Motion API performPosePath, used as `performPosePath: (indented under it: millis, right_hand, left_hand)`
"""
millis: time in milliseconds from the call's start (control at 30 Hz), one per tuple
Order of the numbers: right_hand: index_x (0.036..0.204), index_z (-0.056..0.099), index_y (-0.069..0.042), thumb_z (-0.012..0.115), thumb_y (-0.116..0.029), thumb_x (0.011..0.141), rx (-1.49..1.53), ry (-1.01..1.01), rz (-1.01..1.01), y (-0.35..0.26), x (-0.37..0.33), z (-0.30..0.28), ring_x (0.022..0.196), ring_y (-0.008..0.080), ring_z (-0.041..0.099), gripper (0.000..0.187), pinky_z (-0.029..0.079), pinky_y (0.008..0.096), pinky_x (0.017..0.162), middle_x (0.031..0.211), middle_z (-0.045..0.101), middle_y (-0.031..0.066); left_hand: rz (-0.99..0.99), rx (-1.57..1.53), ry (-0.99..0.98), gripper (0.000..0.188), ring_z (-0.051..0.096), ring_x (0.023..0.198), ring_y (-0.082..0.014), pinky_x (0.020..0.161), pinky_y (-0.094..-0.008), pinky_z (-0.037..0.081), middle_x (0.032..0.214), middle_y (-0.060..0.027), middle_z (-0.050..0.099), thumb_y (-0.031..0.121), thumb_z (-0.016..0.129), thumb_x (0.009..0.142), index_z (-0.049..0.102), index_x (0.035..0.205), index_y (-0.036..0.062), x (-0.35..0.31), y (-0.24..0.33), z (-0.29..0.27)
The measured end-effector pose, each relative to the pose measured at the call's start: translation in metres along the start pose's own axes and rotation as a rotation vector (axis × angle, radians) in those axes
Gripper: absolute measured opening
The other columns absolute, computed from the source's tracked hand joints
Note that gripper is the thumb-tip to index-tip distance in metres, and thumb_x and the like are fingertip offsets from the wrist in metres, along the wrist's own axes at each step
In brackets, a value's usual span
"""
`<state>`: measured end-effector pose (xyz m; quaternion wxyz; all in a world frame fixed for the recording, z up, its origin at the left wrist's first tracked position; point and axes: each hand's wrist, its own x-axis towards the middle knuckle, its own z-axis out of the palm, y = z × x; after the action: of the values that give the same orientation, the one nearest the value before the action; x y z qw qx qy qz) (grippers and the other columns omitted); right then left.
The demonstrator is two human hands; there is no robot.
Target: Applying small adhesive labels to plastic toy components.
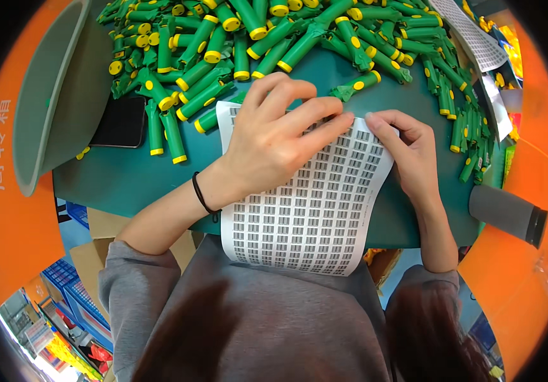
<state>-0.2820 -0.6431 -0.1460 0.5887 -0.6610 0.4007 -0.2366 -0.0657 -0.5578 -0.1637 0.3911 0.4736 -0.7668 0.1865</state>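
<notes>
Fingers [325, 133] at upper edge of printed sheet [293, 223]; bare tabletop [159, 178] either side

left grip [279, 137] | fingers spread, bent | right grip [415, 153] | thumb extended, fingers curled

This looks like a workshop or a factory floor; a heap of near-identical green tubes [241, 57] with yellow ends spreads over the green surface [121, 184] at 12 o'clock, the sort of quantity seen in batch work; a sheet of small repeated labels [274, 229] is at the centre; a big orange panel [6, 210] with printed characters stands at 9 o'clock, more orange sheeting [516, 305] at 4; blue crates [76, 293] and a cardboard box [89, 261] sit towards 8 o'clock.
</notes>
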Motion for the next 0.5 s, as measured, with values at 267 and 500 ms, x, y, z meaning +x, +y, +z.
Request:
performPosePath:
  millis: [267,500]
  right_hand:
    - [0.108,0.071,0.000,0.070,-0.014,0.094,-0.262,0.052,-0.126,0.013,0.012,-0.009,0.087,0.0067,0.061,0.019,0.048,0.0218,0.074,0.101,0.067,0.0034]
    - [0.119,0.069,-0.012,0.076,-0.012,0.084,-0.924,0.125,-0.595,0.015,0.054,-0.036,0.113,0.0264,0.049,0.035,0.040,0.0358,0.101,0.119,0.055,0.0076]
  left_hand:
    - [-0.094,-0.179,0.031,0.028,0.059,0.088,-0.0241,0.075,-0.0350,0.048,0.098,-0.0011,0.069,0.006,0.081,0.066,0.074,0.093,0.0105,0.003,-0.001,0.007]
    - [-0.367,-0.529,0.053,0.019,0.063,0.079,-0.0208,0.067,-0.0308,0.051,0.093,-0.0067,0.069,0.003,0.078,0.080,0.072,0.099,0.0052,0.009,-0.007,-0.004]
